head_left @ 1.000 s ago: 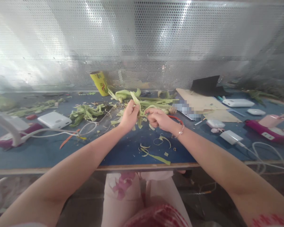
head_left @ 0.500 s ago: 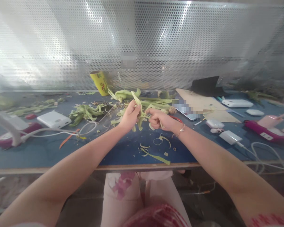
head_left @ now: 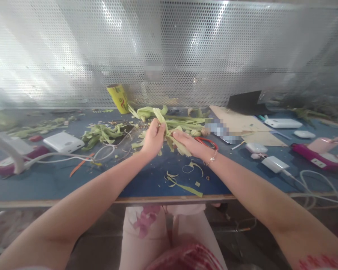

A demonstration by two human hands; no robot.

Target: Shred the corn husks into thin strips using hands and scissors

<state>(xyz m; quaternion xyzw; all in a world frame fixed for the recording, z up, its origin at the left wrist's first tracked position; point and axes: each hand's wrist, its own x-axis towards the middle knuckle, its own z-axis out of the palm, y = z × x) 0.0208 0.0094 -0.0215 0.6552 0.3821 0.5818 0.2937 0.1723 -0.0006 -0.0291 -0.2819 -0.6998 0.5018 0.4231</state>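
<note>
Above the middle of the table, both hands work on a bundle of pale green corn husk (head_left: 159,114). My left hand (head_left: 153,138) is closed around it, thumb on top, with a broad leaf end rising above the fist. Just to the right, my right hand (head_left: 190,142) has its thumb pressed over a leaf strip (head_left: 180,145) that hangs down beside the fingers; some fingers are hidden underneath. More long green husks (head_left: 188,123) lie right behind the hands. Red loops of some tool or cord (head_left: 210,141) show beyond my right wrist.
A yellow cup (head_left: 118,99) stands against the perforated metal panel (head_left: 169,45). Left are a leaf pile (head_left: 101,135), a white box-shaped device (head_left: 64,142) and cables. Right lie a phone (head_left: 221,131), cardboard (head_left: 242,120), a charger (head_left: 274,165) and a purple power strip (head_left: 319,157). Scraps (head_left: 190,188) lie near the front edge.
My right hand has turned from a curled, pointing grip to a flatter hold with the thumb on the strip. The strip now folds down toward me. My left hand stays nearly in place.
</note>
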